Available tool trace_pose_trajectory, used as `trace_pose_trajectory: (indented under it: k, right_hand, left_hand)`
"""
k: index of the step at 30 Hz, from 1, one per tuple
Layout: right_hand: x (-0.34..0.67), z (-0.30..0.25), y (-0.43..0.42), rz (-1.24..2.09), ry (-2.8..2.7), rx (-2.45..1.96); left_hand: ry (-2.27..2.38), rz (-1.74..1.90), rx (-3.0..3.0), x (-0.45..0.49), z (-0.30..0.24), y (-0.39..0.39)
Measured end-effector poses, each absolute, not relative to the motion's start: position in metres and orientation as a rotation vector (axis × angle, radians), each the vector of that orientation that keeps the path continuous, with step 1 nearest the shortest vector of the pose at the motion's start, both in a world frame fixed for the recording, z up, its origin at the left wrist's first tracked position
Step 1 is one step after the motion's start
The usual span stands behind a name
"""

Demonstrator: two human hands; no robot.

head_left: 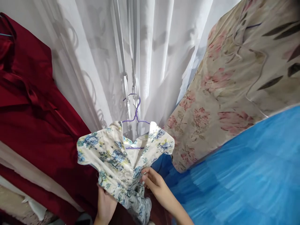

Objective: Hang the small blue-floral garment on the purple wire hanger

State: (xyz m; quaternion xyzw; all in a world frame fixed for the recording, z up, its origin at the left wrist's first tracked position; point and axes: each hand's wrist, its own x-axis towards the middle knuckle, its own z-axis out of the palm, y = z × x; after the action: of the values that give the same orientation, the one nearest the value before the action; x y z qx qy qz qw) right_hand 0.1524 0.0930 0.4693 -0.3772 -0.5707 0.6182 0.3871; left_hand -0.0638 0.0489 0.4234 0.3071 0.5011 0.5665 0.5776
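Note:
A white dress with blue and yellow flowers (112,156) hangs on a purple wire hanger (136,117). It has a V-neck, short sleeves and a gathered waist, and its lower part is bunched and drops out of view. At the waist's left side, my left hand (106,204) holds the cloth, with its fingers partly hidden behind the fabric. My right hand (154,184) pinches the right side of the bodice between thumb and fingers. The hanger's hook is beside a narrow white vertical fitting (127,90).
On the left hangs a dark red garment (35,112). A beige dress with pink flowers (201,103) fills the upper right, above bright blue layered fabric (243,178). White curtains (159,47) form the backdrop. Pale cloth (35,206) lies low at the left.

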Motion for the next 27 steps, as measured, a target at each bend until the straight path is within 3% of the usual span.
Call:
trace_pose_trajectory:
  k: [8,13,15,19,23,27]
  right_hand:
    - [0.113,0.482,0.110,1.182,-1.795,-1.125]
    - [0.121,0.489,0.102,1.247,-1.727,-1.138]
    - [0.122,0.491,0.098,1.403,-1.579,-1.104]
    - [0.117,0.493,0.093,1.666,-1.276,-1.025]
    - [0.112,0.497,0.089,1.747,-1.253,-0.983]
    - [0.118,0.508,0.090,1.770,-1.291,-0.974]
  left_hand:
    - [1.362,1.324,0.769,-0.064,0.420,0.048]
    - [1.492,1.288,0.956,-0.083,0.417,0.056]
    - [1.674,1.433,1.092,-0.092,0.417,0.057]
    - [1.863,2.063,1.514,-0.087,0.429,0.062]
    - [1.521,1.507,2.115,-0.052,0.439,0.072]
    - [1.448,1.274,2.096,-0.024,0.440,0.076]
